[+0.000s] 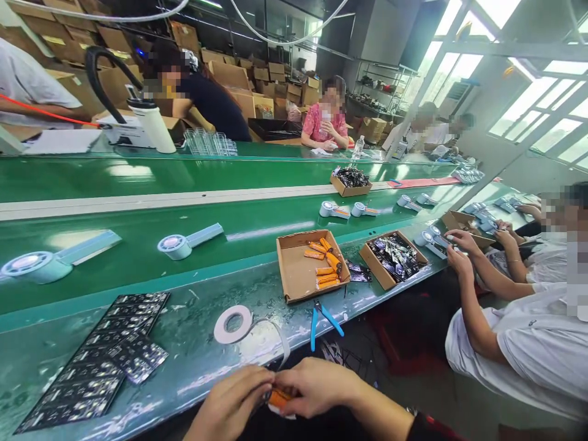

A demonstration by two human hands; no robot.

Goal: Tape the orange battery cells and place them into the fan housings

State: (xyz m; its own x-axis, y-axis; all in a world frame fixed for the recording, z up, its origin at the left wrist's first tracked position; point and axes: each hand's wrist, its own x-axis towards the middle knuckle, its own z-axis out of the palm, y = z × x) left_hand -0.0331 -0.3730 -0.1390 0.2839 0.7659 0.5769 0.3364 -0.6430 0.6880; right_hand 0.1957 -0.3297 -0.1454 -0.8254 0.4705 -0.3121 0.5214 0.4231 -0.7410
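- The orange cylinder (279, 400) is right between my fingertips, low in the view, just off the near edge of the bench (193, 361).
- My fingers are closed on it from both sides: left hand (232, 401) pinching one end, right hand (324, 387) gripping the other, so neither is nearer.
- Its long axis seems to run sideways, from one hand to the other; my fingers cover the ends, so I can't tell its exact tilt.
- A bit of something white shows just beneath it, too hidden to name.
- Beyond my knuckles, a pale strip (283, 340) curves down from the tape roll (221, 329) towards the gap between my hands; I can't tell whether it touches them.
- The blue-handled cutters (331, 320) lie ahead of my right hand, handles spread towards me.
- Past them sits a cardboard tray (294, 269) with more orange pieces (325, 271).
- Black circuit boards (78, 380) lie off to my left.
- Further right, a co-worker's hands (459, 252) are well apart from mine.
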